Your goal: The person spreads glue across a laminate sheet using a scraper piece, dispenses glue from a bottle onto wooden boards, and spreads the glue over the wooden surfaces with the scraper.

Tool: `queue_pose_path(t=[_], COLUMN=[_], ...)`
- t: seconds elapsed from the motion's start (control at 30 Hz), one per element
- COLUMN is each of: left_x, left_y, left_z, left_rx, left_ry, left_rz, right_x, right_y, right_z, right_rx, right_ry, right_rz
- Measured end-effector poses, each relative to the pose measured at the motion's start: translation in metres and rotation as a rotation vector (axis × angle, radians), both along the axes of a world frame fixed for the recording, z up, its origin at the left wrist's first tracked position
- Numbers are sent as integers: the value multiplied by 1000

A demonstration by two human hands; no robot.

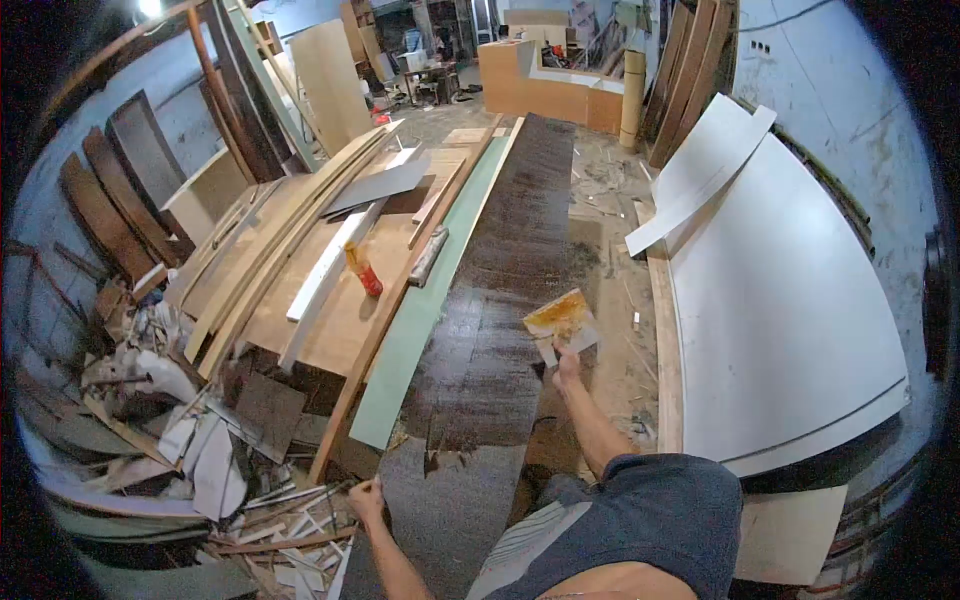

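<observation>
My right hand (566, 368) grips a flat, pale spreader (548, 352) with orange-yellow glue (562, 315) smeared across its far part. It is held up over the right edge of a long dark board (490, 330). Much of that board has a wet, streaky shine. At its near end lies a duller dark grey sheet (450, 505) with a ragged dark line along its far edge. My left hand (368, 500) is closed at the left edge of this grey sheet, its fingers curled there. A pale green strip (395, 395) runs along the board's left side.
A red bottle with a yellowish top (365, 270) stands on a plywood sheet (330, 325) to the left, among long wood strips. Scrap pieces (205, 450) pile up at lower left. A large white panel (790, 310) leans at right. A wooden counter (545, 95) stands behind.
</observation>
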State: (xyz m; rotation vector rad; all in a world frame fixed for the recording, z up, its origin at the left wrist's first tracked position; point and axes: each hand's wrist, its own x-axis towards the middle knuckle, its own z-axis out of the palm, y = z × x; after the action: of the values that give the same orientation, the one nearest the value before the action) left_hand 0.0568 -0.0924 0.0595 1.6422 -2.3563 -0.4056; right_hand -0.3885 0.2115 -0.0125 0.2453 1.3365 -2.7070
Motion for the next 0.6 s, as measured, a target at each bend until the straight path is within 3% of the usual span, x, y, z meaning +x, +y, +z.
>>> queue_pose_path(t=[0.07,0.13,0.17,0.27,0.3,0.4,0.47,0.6], left_x=[-8,-8,-5,-9,7,-17,-15,-29], left_y=[10,6,4,17,-8,13,8,21], left_z=[26,13,5,12,-29,17,6,21], left_rx=[378,264,161,-27,43,189,174,77], left_ry=[96,65,49,79,116,21,-4,-12], left_rz=[110,67,29,8,-42,82,72,69], right_x=[-23,-55,-70,-113,-113,-109,-128,-140], right_y=[-8,-13,-10,-14,-16,-19,-25,-31], right_z=[12,1,-8,-39,-25,9,-16,9], right_rx=[-105,-134,-197,-366,-366,-459,-341,-349], right_ry=[-61,-147,-70,-49,-54,-114,-38,8], right_rz=[-91,-193,-91,-92,-93,-118,-219,-239])
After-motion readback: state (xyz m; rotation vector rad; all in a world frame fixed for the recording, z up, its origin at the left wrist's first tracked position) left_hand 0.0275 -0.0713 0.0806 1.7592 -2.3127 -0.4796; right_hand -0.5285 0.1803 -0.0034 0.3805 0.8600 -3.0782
